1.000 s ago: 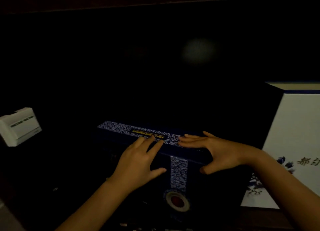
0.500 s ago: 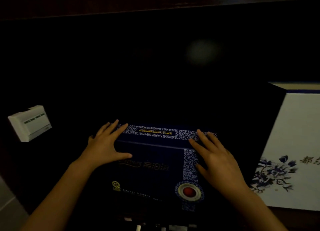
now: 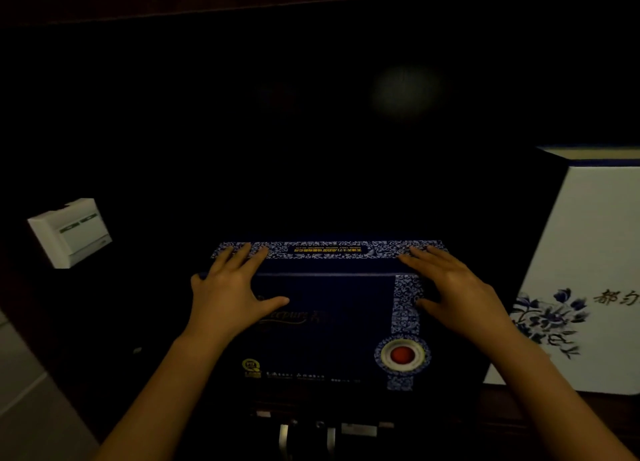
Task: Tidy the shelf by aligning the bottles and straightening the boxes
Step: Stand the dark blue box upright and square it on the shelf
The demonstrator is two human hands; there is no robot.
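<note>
— Box edges first: where are your hands on the dark blue box [image 3: 329,325]?

— Your left hand [image 3: 230,296] lies over its top left corner, fingers straight and reaching onto the patterned top, thumb spread across the front face. Your right hand [image 3: 457,294] mirrors it at the top right corner, fingers flat on the top, thumb down on the patterned strip. Neither hand curls round anything; both only press.

— And the box itself?

— It stands upright in the middle of the shelf [image 3: 502,412], its front face square to you, with the red round seal [image 3: 402,354] low on its right.

— Room to shift it?

— Right of the box, the white flowered box [image 3: 595,270] stands close, with a dark gap between them. Left of the box lies dark open space out to the white wall switch [image 3: 71,232]. Behind the box it is too dark to tell.
</note>
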